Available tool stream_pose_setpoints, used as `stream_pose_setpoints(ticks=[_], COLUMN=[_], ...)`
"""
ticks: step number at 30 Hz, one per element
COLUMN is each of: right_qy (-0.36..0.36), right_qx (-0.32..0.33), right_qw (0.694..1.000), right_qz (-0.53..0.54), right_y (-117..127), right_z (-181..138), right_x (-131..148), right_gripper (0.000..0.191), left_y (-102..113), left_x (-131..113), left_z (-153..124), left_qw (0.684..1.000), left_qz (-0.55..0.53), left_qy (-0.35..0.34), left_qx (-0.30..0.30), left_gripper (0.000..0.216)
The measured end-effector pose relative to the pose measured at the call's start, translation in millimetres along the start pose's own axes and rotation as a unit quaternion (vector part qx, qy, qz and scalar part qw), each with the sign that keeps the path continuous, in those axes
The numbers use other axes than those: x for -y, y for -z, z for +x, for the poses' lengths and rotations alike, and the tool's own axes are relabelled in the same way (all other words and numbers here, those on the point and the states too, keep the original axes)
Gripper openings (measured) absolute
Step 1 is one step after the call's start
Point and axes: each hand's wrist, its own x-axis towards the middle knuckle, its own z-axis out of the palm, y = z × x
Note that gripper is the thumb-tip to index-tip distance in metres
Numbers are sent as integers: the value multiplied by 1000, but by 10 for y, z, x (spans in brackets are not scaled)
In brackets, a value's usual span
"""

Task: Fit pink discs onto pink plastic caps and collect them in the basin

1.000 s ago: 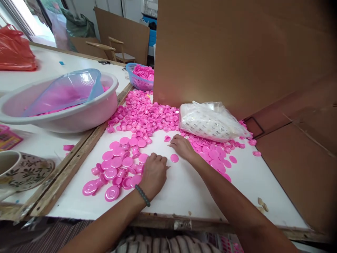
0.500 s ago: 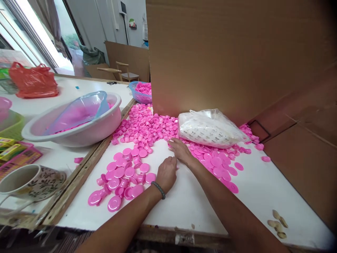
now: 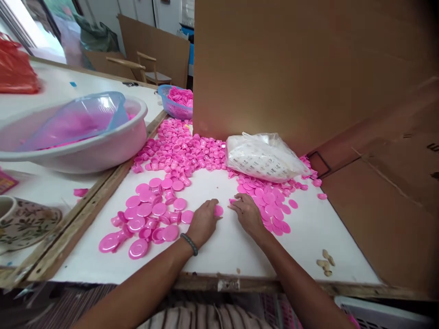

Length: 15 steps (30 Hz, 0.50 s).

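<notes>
My left hand (image 3: 203, 223), with a dark bead bracelet at the wrist, is closed on a flat pink plastic disc (image 3: 218, 210) just above the white tabletop. Facing it across a small gap, my right hand (image 3: 248, 214) pinches a small pink plastic piece (image 3: 232, 201); fingers hide most of its shape. To the left lies a cluster of round pink caps (image 3: 144, 209), some joined to cup-shaped parts. Loose flat pink discs (image 3: 270, 205) spread beside my right hand. Farther back is a heap of small pink cup-shaped pieces (image 3: 178, 146).
A clear plastic bag of white packets (image 3: 265, 157) rests before a tall cardboard wall (image 3: 274, 68). Left of a wooden strip (image 3: 92, 208) stand a large basin (image 3: 103, 157) and a patterned mug (image 3: 30, 224). Peanuts (image 3: 325, 264) lie near the right front edge.
My hands have moved nearer the table's front edge and apart from each other. A pink piece now shows in each. The camera view has shifted downward and to the right.
</notes>
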Motion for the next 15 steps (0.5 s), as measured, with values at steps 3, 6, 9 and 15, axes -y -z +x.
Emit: stream_pose_setpoints(ticks=[3, 6, 9, 15], right_qy=[-21, -4, 42, 137], right_qx=[-19, -23, 2, 43], right_qw=[999, 995, 994, 990], right_qz=[43, 99, 105, -2], right_y=[26, -15, -91, -148], right_z=[-127, -113, -46, -25], right_x=[58, 175, 272, 315], right_gripper=[22, 19, 20, 29], left_y=[-27, -37, -36, -30], left_x=[22, 18, 9, 23], left_z=[5, 11, 19, 31], left_qw=[1000, 1000, 999, 1000], left_qz=[-12, -22, -28, -7], left_qy=[9, 17, 25, 15], left_qx=[-9, -14, -14, -12], left_gripper=[33, 35, 36, 37])
